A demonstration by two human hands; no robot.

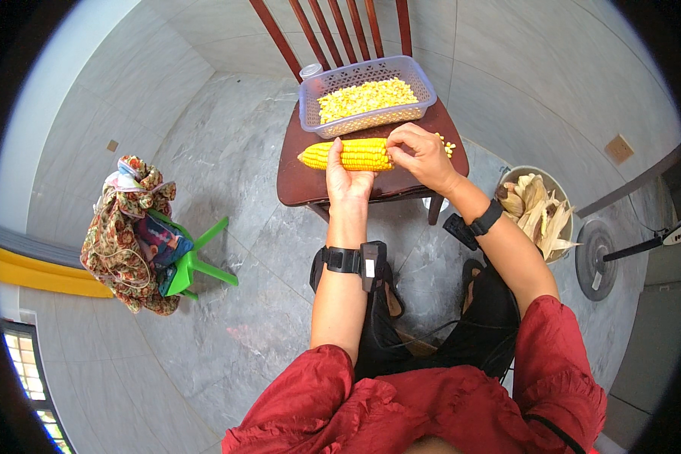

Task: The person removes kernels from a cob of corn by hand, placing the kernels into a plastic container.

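My left hand (349, 181) holds a husked ear of yellow corn (352, 154) level above the seat of a dark wooden chair (301, 184). Its thumb lies across the kernels, and the pointed tip faces left. At the blunt right end, my right hand (423, 156) pinches at the kernels with thumb and bent fingers; what sits between the fingertips is hidden. Just beyond the ear, a pale purple plastic basket (363, 122) stands on the seat with loose corn kernels (369, 99) in it. A few more kernels (448, 147) lie on the seat beside my right hand.
Behind the basket's left corner is a small clear container (311, 71). A bucket (567, 224) of corn husks (533, 207) stands at right, near a round stand base (596, 261). Leftward, a green plastic stool (190, 267) carries floral cloth (113, 244). A cable (425, 336) crosses my lap.
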